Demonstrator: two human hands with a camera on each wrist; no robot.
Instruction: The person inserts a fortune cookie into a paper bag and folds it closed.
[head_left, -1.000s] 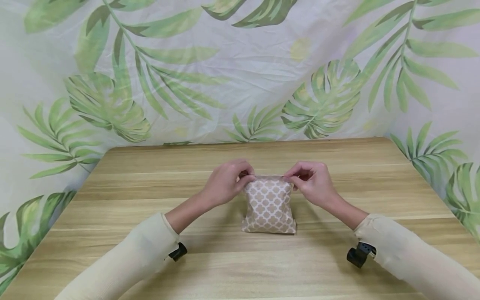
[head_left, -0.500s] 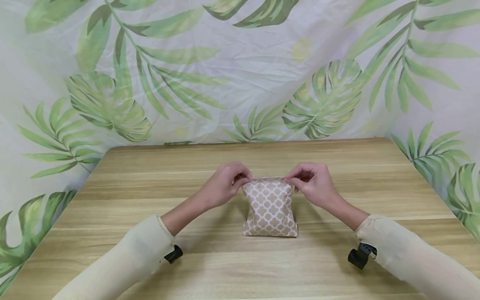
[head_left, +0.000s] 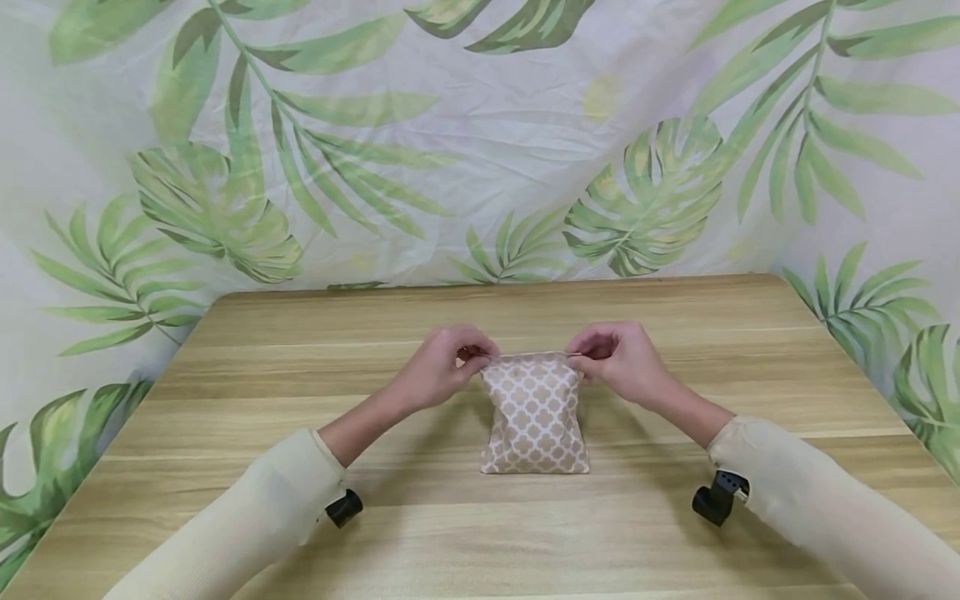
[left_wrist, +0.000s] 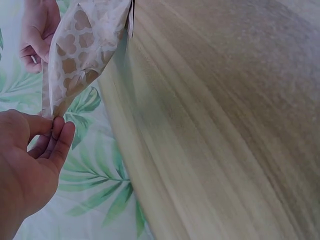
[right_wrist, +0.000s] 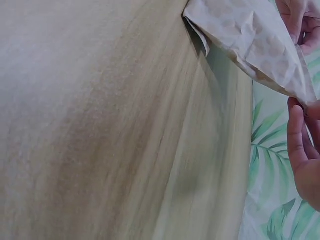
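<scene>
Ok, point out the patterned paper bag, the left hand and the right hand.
patterned paper bag (head_left: 534, 412), head view, front face.
left hand (head_left: 438, 367), head view, back of hand.
right hand (head_left: 622, 362), head view, back of hand.

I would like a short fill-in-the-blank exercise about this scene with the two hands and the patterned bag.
1. Each hand pinches one top ____ of the patterned paper bag.
2. The bag stands on a ____ table.
3. The left hand and the right hand hold the ____ edge of the bag.

Missing words: corner; wooden; top
</scene>
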